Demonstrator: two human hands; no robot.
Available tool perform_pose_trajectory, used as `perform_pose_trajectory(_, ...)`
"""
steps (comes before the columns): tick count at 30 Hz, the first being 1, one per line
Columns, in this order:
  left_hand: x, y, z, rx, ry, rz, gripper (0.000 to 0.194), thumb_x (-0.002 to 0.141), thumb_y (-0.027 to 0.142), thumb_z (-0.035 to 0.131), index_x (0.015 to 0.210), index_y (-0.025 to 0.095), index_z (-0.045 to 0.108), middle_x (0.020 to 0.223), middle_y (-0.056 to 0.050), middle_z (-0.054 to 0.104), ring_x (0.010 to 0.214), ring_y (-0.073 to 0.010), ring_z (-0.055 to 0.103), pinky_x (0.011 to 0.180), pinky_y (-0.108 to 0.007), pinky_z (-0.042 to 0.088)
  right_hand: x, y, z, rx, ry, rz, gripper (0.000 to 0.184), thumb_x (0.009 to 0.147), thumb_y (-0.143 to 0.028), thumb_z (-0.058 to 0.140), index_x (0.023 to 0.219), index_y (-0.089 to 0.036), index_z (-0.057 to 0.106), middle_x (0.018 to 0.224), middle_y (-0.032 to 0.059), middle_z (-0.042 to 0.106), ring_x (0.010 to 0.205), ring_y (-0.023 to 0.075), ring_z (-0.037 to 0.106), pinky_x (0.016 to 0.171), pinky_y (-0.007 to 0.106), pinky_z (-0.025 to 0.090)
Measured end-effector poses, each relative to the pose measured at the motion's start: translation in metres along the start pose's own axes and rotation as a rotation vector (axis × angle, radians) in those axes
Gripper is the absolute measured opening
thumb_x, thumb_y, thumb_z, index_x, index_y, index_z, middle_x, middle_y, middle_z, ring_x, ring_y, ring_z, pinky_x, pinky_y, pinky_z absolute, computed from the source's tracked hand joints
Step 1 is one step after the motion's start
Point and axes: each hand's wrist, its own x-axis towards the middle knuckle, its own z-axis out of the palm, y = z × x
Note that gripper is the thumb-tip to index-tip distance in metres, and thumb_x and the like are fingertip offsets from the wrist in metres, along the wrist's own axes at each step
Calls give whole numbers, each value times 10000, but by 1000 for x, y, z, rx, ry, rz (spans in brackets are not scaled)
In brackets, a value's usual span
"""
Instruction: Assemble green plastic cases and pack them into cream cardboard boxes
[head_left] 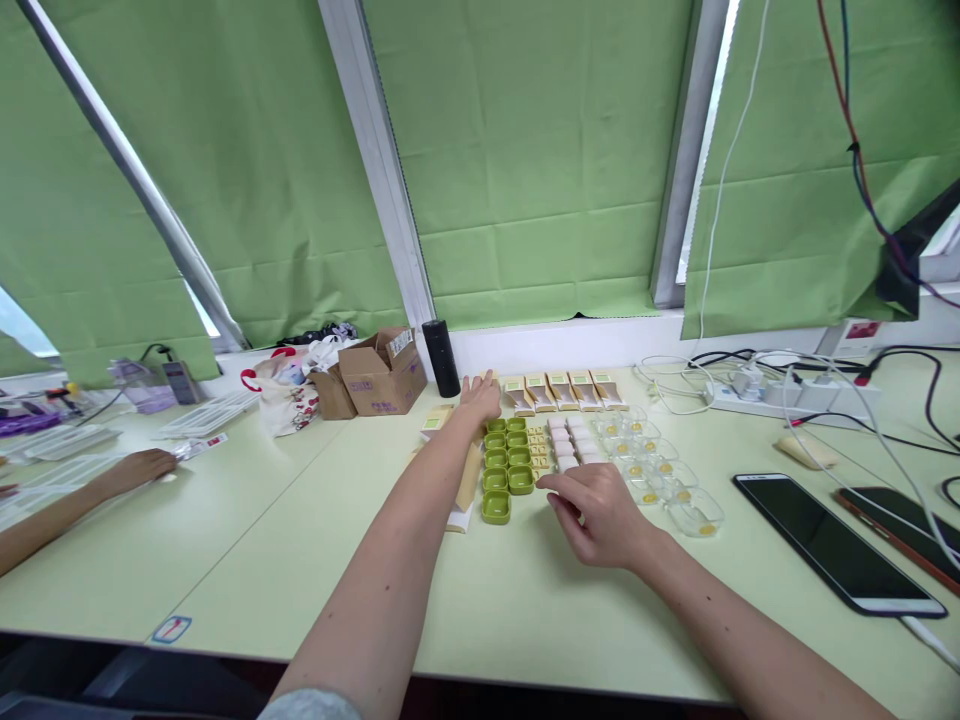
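Observation:
My left hand [480, 397] reaches to the back of the layout, fingers stretched out, at the left end of a row of small printed cartons [559, 392]. Its forearm partly covers more cartons [435, 420] on the left. My right hand [596, 510] is over the front of the layout, index finger extended and thumb apart, with nothing visible in it. That fingertip is close to green square cups [520, 480] in two columns and small yellowish pieces [538, 450]. White-pink blocks [565, 449] stand beside them, then clear plastic cups [694, 512] with yellow spots inside.
A black cylinder [440, 358] and a cardboard box [382, 372] stand at the back. Phones [836, 540], cables and a power strip [795, 400] lie to the right. Another person's hand [139, 470] is at the left, near white trays [210, 414].

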Motion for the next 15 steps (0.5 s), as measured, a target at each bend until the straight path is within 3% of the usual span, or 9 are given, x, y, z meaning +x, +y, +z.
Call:
perform_pose_trajectory(5,-22,9,-28,-58,163,-5,589,806,122,644,1391,187,628,1750,-123,336,1533,-365,421,1307,-543,283,-2,0,1,-14,-42,8,218,852,-87,536,1004,-200,644,604,-32,575,513,145,447,580,316,198)
perform_pose_trajectory(7,-35,13,-42,-100,265,-7,524,891,139,577,1411,173,621,1679,-129,456,1503,-330,454,1278,-475,350,-2,0,2,-14,-60,9,196,850,-89,538,967,-199,650,604,-26,580,514,144,448,582,312,203)
perform_pose_trajectory(10,-63,21,-60,-167,406,-46,460,1008,169,421,1423,209,614,1398,-116,698,1401,-281,550,1189,-437,458,-2,-2,4,-12,-98,18,153,855,-99,539,890,-197,651,597,-18,579,515,142,448,583,306,210)
perform_pose_trajectory(13,-101,31,-70,-377,633,-30,315,1038,238,436,1161,231,727,1171,-82,772,1181,-261,668,1072,-413,531,-3,-4,6,-12,-146,37,141,837,-100,545,819,-197,645,578,-19,569,507,136,438,578,301,204)
perform_pose_trajectory(15,-129,38,-72,-460,713,36,257,1033,266,477,1024,243,733,1052,-60,783,1061,-247,691,1010,-402,544,-3,-5,6,-15,-191,52,140,812,-91,554,772,-198,635,568,-20,575,500,132,434,574,298,198)
